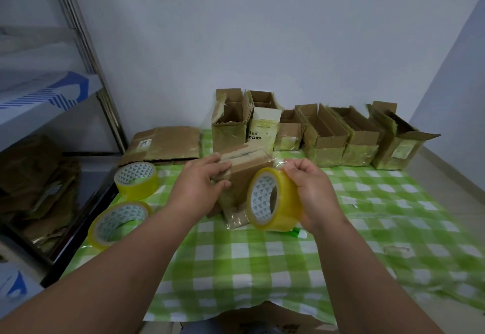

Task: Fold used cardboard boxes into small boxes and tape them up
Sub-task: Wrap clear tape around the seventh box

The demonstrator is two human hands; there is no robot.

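A small brown cardboard box [245, 173] stands on the green checked cloth [262, 260] in the middle. My left hand [202, 180] presses on its top and left side. My right hand [312, 192] grips a yellow tape roll [273, 200] held upright just right of the box. A clear strip of tape runs from the roll over the box's top right corner. Loose tape film lies at the box's foot.
Two more yellow tape rolls [136, 180] [119, 222] lie at the left. A flattened carton [165, 147] lies behind them. Several open taped boxes [325, 137] line the wall. A green marker [299, 232] lies under my right hand. Metal shelving [86, 53] with stacked cardboard stands at left.
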